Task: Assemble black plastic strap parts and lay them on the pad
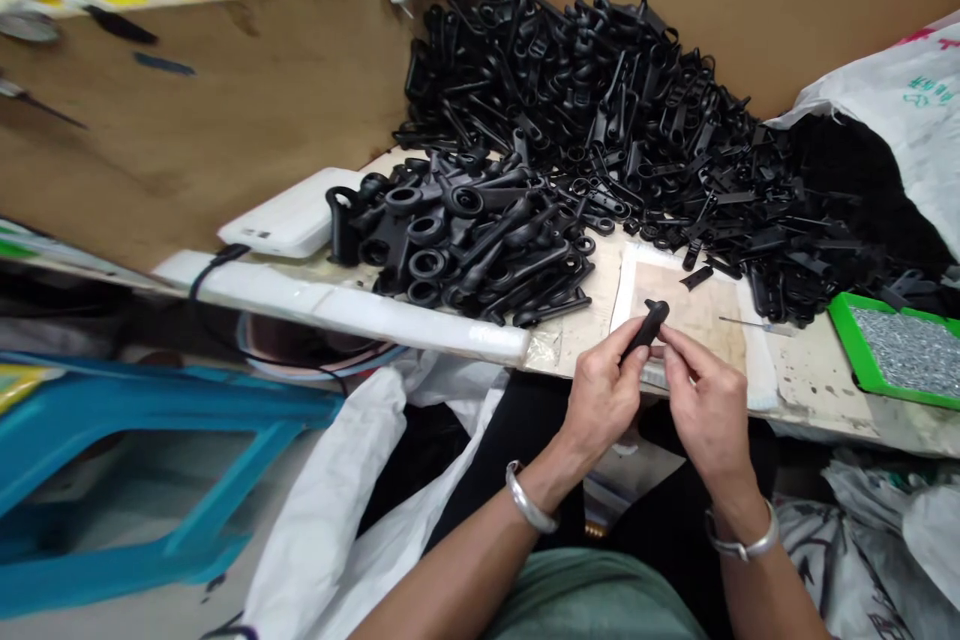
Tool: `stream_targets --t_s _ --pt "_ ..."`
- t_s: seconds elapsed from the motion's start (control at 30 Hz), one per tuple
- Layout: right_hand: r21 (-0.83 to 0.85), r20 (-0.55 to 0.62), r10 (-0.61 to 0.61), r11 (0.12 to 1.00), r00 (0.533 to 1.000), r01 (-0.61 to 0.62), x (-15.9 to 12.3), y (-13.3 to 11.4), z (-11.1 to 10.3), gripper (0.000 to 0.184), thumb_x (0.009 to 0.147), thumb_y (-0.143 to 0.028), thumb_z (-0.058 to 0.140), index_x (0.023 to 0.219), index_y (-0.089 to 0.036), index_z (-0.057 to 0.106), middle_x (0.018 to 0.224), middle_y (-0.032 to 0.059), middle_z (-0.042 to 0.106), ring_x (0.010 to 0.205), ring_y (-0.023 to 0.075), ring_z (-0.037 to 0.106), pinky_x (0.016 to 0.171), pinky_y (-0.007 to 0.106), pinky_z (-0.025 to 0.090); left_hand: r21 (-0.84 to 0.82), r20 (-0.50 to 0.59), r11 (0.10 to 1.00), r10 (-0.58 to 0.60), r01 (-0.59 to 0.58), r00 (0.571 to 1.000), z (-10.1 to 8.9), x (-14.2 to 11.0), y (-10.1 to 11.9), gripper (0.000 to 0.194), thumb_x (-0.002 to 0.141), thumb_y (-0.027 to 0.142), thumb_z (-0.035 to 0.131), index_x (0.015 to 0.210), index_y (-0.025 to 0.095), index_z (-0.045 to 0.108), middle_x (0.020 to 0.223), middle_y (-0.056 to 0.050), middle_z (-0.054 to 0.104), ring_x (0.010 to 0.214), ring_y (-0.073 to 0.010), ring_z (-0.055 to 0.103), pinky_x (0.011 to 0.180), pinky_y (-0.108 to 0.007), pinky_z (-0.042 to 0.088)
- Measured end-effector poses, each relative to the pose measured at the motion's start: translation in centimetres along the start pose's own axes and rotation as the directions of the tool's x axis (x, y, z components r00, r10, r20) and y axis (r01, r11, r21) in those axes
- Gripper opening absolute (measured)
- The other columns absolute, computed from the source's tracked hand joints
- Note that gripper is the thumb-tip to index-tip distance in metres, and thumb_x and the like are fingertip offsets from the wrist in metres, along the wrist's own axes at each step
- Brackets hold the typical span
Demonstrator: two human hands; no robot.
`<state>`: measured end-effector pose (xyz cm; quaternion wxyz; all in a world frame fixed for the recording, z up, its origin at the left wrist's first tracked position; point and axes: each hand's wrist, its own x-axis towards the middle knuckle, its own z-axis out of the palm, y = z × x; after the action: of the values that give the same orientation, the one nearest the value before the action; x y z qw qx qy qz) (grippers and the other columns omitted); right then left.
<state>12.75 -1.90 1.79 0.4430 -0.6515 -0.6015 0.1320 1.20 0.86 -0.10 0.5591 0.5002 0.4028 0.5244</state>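
Observation:
My left hand (600,395) is closed around a small black plastic part (646,326), holding it upright just over the table's front edge. My right hand (701,400) pinches at the lower end of the same part, fingers pressed together. Both wrists wear silver bangles. Behind the hands lies a worn paper sheet (694,305) with a thin metal pin (746,323) on it. A heap of finished black parts with ring ends (465,240) sits to the left, and a far larger pile of loose black pieces (622,110) spreads across the back.
A green tray of tiny grey bits (900,350) stands at the right edge. A white bag holding black parts (885,130) is at the far right, a white device with a cable (289,215) at the left, a blue stool (142,470) below, cardboard walls behind.

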Motion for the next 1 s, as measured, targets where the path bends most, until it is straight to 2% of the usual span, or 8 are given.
stream_targets --t_s 0.1,0.23,0.33,0.5,0.63,0.73,0.83,1.0 --pt "0.315 0.101 0.222 0.918 0.97 -0.243 1.1 0.4 -0.6 0.04 0.084 -0.042 0.064 0.116 -0.018 0.067 0.105 0.0102 0.075 0.092 0.0244 0.072 0.086 0.042 0.059 0.091 0.053 0.996 -0.018 0.013 0.998 -0.7 0.0 0.9 0.031 0.083 0.014 0.058 0.11 0.021 0.071 0.096 -0.003 0.075 0.081 -0.0191 0.069 0.08 -0.027 0.053" --pt "0.579 0.342 0.206 0.722 0.917 -0.378 2.0 0.6 -0.3 0.049 0.082 -0.051 0.065 0.119 -0.02 0.062 0.099 0.0083 0.075 0.078 0.0202 0.071 0.068 0.034 0.06 0.13 0.121 0.991 -0.021 0.005 0.992 -0.9 -0.4 1.5 0.035 0.082 0.016 0.057 0.114 0.019 0.071 0.085 -0.004 0.074 0.073 -0.019 0.068 0.074 -0.027 0.054" --pt "0.625 0.315 0.231 0.679 0.921 -0.384 1.8 0.9 0.8 0.032 0.081 -0.049 0.065 0.098 -0.022 0.066 0.081 0.003 0.072 0.062 0.0176 0.065 0.051 0.028 0.054 0.185 0.144 0.983 -0.017 -0.01 0.989 -0.9 -0.4 1.0 0.036 0.081 0.015 0.057 0.114 0.019 0.071 0.074 -0.003 0.072 0.066 -0.0188 0.066 0.068 -0.027 0.053" --pt "0.526 0.276 0.256 0.767 0.927 -0.368 1.4 1.6 2.2 0.029 0.084 -0.047 0.062 0.096 -0.022 0.068 0.073 -0.0001 0.069 0.059 0.017 0.063 0.053 0.029 0.055 0.224 0.17 0.973 -0.093 0.053 0.981 -1.4 0.0 0.0 0.034 0.083 0.018 0.058 0.115 0.021 0.07 0.073 -0.003 0.072 0.064 -0.0193 0.065 0.066 -0.028 0.052" --pt "0.285 0.228 0.149 0.934 0.962 -0.213 3.1 2.8 0.5 0.033 0.09 -0.046 0.053 0.097 -0.021 0.073 0.088 0.0039 0.075 0.072 0.0195 0.07 0.069 0.033 0.058 0.352 0.136 0.923 0.114 -0.155 0.984 -3.0 0.2 0.4 0.029 0.084 0.017 0.06 0.109 0.022 0.073 0.095 -0.009 0.074 0.086 -0.0248 0.068 0.086 -0.033 0.05" --pt "-0.181 0.076 0.022 0.984 0.997 -0.008 6.0 4.0 -1.5 0.031 0.094 -0.036 0.047 0.102 -0.021 0.073 0.092 0.0068 0.075 0.081 0.0217 0.071 0.077 0.035 0.055 0.577 0.171 0.732 0.325 -0.362 0.93 -4.5 1.1 0.5 0.033 0.088 0.015 0.051 0.115 0.019 0.07 0.11 -0.015 0.071 0.104 -0.0292 0.063 0.097 -0.04 0.044" --pt "-0.6 0.139 0.006 0.796 0.99 0.08 8.9 4.6 -2.2 0.028 0.095 -0.031 0.046 0.107 -0.021 0.07 0.106 0.0099 0.072 0.093 0.0239 0.068 0.079 0.034 0.051 0.793 0.309 0.396 0.394 -0.463 0.866 -5.6 2.7 0.4 0.036 0.092 0.014 0.042 0.117 0.013 0.067 0.114 -0.019 0.069 0.104 -0.0314 0.061 0.09 -0.044 0.044" --pt "-0.792 0.235 0.157 0.603 0.959 0.095 10.6 4.2 -0.5 0.036 0.094 -0.049 0.048 0.114 -0.022 0.064 0.11 0.0114 0.066 0.095 0.0275 0.067 0.072 0.033 0.049 0.898 0.419 -0.044 0.389 -0.438 0.82 -5.3 4.3 0.2 0.032 0.091 0.008 0.042 0.108 0.013 0.069 0.122 -0.017 0.066 0.106 -0.0311 0.058 0.087 -0.046 0.04"
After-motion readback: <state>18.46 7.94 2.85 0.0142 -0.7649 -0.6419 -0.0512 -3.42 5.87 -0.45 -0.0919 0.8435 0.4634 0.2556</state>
